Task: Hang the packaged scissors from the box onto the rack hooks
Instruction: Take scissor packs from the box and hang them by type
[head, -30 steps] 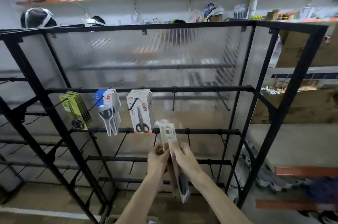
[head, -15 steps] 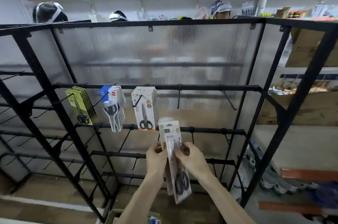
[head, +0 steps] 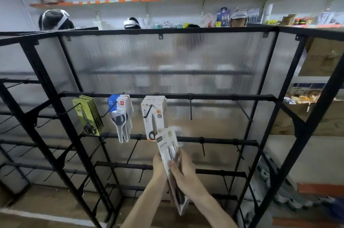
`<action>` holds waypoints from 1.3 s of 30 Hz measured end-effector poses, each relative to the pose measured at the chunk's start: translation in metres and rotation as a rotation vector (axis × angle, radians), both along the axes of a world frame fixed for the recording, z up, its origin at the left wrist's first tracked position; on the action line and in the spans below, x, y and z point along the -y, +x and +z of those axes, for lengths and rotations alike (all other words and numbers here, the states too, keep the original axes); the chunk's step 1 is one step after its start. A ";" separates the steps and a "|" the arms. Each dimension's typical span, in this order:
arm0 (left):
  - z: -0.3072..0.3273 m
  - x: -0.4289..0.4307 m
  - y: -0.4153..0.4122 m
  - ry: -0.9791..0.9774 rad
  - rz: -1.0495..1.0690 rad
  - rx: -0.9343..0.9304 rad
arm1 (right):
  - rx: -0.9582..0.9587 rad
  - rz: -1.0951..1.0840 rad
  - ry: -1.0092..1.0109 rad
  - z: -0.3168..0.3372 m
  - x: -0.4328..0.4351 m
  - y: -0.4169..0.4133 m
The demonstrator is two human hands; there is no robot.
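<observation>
Orange-edged wall shelving (head: 167, 0) runs behind a black metal rack (head: 204, 96) backed by a ribbed translucent panel (head: 167, 63). Three bunches hang from hooks on the upper bar: yellow-green packs (head: 89, 114), blue-and-white packs (head: 122, 114) and white packs (head: 153, 114). Both hands hold the packaged scissors (head: 167, 149) in front of the second bar, top tilted left and overlapping the white packs' lower corner; the left hand (head: 159, 169) curls behind them, the right hand (head: 184, 173) grips from the right, thumb on the face
</observation>
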State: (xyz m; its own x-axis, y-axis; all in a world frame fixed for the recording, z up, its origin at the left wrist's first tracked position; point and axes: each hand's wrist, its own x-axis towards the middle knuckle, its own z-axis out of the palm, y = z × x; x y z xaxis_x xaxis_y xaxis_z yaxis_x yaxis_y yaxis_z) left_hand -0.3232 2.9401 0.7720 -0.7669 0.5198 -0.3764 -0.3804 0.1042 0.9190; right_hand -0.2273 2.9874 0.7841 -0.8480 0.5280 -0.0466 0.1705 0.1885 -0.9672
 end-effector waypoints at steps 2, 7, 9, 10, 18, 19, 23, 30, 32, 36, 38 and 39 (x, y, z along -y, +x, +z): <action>0.005 -0.001 -0.003 -0.015 -0.005 -0.005 | -0.027 -0.070 -0.098 0.005 0.001 -0.007; 0.029 -0.004 -0.015 0.031 0.098 -0.027 | -0.107 -0.173 -0.244 0.031 -0.025 -0.006; 0.025 0.002 -0.023 -0.069 0.065 -0.204 | -0.153 -0.241 -0.158 0.035 -0.039 0.000; 0.022 0.005 -0.029 -0.144 0.053 -0.263 | -0.167 -0.267 -0.109 0.037 -0.044 0.003; 0.016 -0.016 -0.051 -0.194 -0.036 -0.305 | -0.119 -0.313 -0.008 0.038 -0.079 0.001; 0.016 -0.018 -0.051 -0.197 -0.039 -0.305 | -0.090 -0.300 0.016 0.037 -0.082 -0.001; 0.018 -0.019 -0.052 -0.171 -0.006 -0.305 | -0.030 -0.291 0.066 0.029 -0.092 -0.003; 0.007 -0.017 -0.056 -0.158 -0.029 -0.345 | -0.002 -0.360 0.044 0.022 -0.113 -0.031; 0.002 -0.017 -0.059 -0.160 -0.034 -0.359 | 0.004 -0.374 0.034 0.020 -0.121 -0.046; 0.001 -0.021 -0.060 -0.138 -0.041 -0.430 | -0.009 -0.411 0.053 0.023 -0.140 -0.078; 0.006 -0.022 -0.057 -0.119 -0.043 -0.443 | -0.006 -0.442 0.057 0.020 -0.155 -0.096; 0.007 -0.022 -0.056 -0.115 -0.043 -0.431 | -0.001 -0.462 0.058 0.020 -0.161 -0.103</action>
State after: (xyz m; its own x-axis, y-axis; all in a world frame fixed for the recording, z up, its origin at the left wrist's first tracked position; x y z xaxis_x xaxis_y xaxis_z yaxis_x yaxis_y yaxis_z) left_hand -0.3793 2.9623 0.7789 -0.8449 0.5283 -0.0842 0.0422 0.2227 0.9740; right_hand -0.3303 3.1480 0.8037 -0.5233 0.8521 -0.0054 0.2485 0.1465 -0.9575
